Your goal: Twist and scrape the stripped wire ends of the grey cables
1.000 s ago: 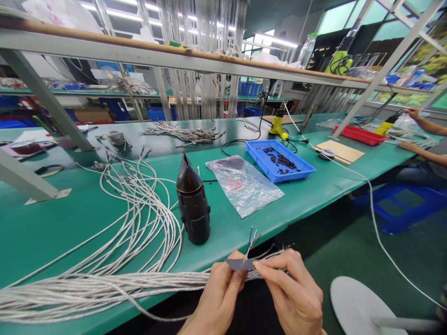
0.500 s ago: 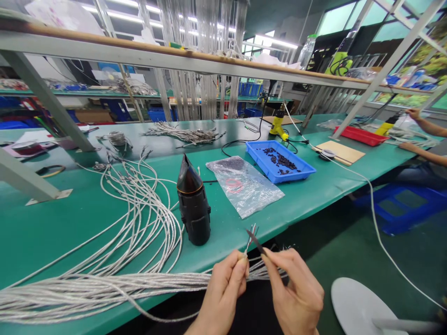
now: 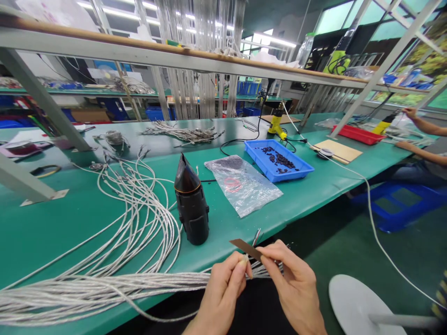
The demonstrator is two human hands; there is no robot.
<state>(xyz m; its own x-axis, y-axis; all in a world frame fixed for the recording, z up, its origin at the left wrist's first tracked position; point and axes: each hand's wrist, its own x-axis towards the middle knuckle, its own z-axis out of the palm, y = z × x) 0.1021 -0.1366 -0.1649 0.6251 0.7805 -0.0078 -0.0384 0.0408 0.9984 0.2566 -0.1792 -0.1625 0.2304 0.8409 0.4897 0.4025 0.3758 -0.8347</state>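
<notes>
Low in the middle of the view, my left hand (image 3: 225, 288) pinches the end of a white braided cable, with thin coloured wires (image 3: 257, 236) sticking out beyond the fingers. My right hand (image 3: 293, 284) grips a flat brown strip (image 3: 246, 249) between thumb and fingers. The strip's broad side faces me and lies across the cable end, close to my left fingertips. A thick bundle of white cables (image 3: 104, 295) runs along the table's front edge to behind my hands.
On the green table (image 3: 150, 242) stand a black cylindrical holder (image 3: 192, 209), a clear plastic bag (image 3: 244, 186) and a blue tray (image 3: 279, 160) with small dark pieces. A yellow heat gun (image 3: 277, 125) is behind. At the far right, another person's hands (image 3: 408, 114) hold something.
The brown strip has turned from edge-on to broad side and moved left over the cable end. My right hand has shifted slightly left and tilted. The view has shifted a little.
</notes>
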